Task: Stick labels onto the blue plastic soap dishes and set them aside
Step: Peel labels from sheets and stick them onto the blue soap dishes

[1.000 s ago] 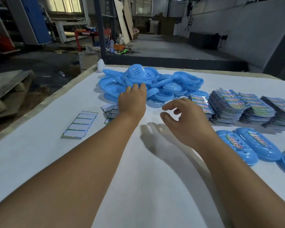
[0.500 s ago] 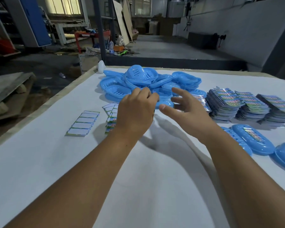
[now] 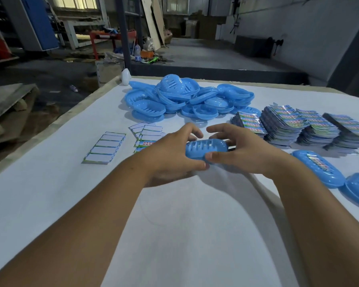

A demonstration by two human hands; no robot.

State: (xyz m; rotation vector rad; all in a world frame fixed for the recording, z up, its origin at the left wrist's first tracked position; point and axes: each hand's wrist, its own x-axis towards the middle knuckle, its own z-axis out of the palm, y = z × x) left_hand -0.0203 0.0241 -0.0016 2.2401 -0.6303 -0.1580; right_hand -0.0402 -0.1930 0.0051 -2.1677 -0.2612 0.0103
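Grip: we hold one blue soap dish (image 3: 205,149) between both hands, just above the white table (image 3: 50,193), near its middle.
Left hand: our left hand (image 3: 170,154) curls round the dish's left end, thumb along the near edge, fingers over the far edge.
Right hand: our right hand (image 3: 240,150) pinches the right end the same way, thumb on the near rim, fingers arched over the back.
Why held so: a hand at each end leaves the slotted top bare and facing us, which we judge to be the face that takes the label.
Dish state: it carries no label yet, and it lies level, long side across our view.
Labels at hand: loose label strips (image 3: 147,135) lie just beyond our left hand, some printed side up, so a sticker is a short reach away.
Backing sheets: a strip of white blanks (image 3: 106,147) lies further left, apart from the work.
Supply pile: unlabelled soap dishes (image 3: 184,98) are heaped at the far edge, ahead of both hands, within a straight reach.
Label stock: stacks of printed sheets (image 3: 298,127) stand to the right of the pile.
Finished dishes: a labelled soap dish (image 3: 317,170) and others sit at the right edge, well apart from the pile, so done and undone do not mix.
Step in hand: we judge the dish is being squared up before a label goes on.
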